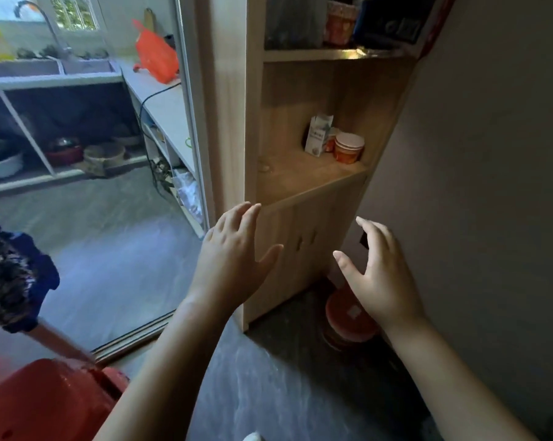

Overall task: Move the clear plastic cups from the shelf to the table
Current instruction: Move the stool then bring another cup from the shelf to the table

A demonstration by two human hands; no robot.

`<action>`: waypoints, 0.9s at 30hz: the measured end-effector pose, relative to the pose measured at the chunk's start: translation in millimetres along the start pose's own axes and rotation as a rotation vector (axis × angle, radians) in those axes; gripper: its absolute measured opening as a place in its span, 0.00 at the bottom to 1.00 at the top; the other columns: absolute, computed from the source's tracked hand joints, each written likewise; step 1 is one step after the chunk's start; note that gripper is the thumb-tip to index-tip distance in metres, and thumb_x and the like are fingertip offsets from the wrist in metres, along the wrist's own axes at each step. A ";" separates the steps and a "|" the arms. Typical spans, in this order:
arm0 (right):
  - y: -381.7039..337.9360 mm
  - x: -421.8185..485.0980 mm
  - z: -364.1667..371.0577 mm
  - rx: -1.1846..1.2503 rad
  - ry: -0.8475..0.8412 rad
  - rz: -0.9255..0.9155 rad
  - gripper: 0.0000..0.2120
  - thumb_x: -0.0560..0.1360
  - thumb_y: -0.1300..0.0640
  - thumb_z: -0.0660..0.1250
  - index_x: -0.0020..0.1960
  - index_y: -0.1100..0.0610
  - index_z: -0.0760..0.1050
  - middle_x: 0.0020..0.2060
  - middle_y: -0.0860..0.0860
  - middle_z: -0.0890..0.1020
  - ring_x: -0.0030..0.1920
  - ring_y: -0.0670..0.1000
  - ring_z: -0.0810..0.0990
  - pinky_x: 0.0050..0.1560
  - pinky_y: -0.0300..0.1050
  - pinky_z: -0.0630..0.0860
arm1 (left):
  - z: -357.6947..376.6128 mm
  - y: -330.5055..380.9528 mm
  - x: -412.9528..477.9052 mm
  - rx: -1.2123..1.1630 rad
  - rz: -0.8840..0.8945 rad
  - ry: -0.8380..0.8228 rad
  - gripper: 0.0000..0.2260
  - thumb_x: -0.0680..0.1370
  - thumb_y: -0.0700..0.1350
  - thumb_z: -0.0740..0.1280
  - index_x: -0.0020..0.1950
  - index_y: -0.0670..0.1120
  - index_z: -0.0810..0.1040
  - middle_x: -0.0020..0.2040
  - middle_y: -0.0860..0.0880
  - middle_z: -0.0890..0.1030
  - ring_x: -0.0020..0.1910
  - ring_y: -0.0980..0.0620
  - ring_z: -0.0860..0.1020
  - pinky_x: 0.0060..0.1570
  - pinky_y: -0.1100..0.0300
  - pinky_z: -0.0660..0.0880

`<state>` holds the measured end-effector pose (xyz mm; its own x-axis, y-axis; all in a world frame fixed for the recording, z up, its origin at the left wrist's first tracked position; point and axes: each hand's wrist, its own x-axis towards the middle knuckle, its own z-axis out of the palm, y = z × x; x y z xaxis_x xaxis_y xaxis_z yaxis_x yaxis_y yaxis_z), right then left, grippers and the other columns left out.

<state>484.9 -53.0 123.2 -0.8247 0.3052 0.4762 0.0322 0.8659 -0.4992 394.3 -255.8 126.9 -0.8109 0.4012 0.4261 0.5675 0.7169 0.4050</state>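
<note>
Both hands empty, fingers spread: left hand (pixel 233 259) and right hand (pixel 377 275) raised before the tall light-wood shelf unit (pixel 230 122), likely reaching. Clear plastic cups faint, probably at the shelf board's front-left corner (pixel 264 165); uncertain.

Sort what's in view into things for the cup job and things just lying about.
For the job: light wooden shelf unit; faint clear object at its left front, possibly a cup; open left hand; open right hand.
Lying about: white paper carton; orange-and-white paper cups; orange plastic bag; red round container on the floor.
</note>
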 end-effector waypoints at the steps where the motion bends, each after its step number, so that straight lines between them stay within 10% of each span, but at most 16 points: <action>1: 4.4 14.0 8.0 -0.012 0.000 0.007 0.28 0.73 0.52 0.68 0.68 0.61 0.66 0.64 0.57 0.72 0.65 0.54 0.69 0.65 0.43 0.65 | 8.0 -5.1 15.5 0.000 0.003 -0.008 0.31 0.73 0.60 0.61 0.70 0.44 0.64 0.69 0.44 0.69 0.68 0.45 0.66 0.65 0.47 0.67; 16: 88.3 166.5 103.6 0.021 -0.173 0.034 0.29 0.72 0.46 0.67 0.70 0.54 0.63 0.67 0.52 0.70 0.67 0.53 0.68 0.63 0.47 0.67 | 90.9 -44.3 135.9 0.100 -0.099 -0.113 0.30 0.73 0.58 0.64 0.71 0.45 0.63 0.70 0.44 0.68 0.69 0.45 0.65 0.65 0.48 0.65; 27: 181.8 342.9 163.0 -0.009 -0.393 -0.285 0.32 0.73 0.46 0.67 0.71 0.57 0.61 0.67 0.54 0.69 0.68 0.53 0.66 0.63 0.42 0.62 | 183.0 -19.4 260.9 0.139 -0.284 -0.057 0.28 0.70 0.56 0.66 0.66 0.44 0.68 0.64 0.43 0.74 0.59 0.42 0.74 0.55 0.49 0.71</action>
<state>116.0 144.5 77.7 -0.9521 -0.1165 0.2829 -0.2231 0.8970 -0.3816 145.5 -60.7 82.2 -0.9428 0.2025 0.2647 0.2959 0.8741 0.3852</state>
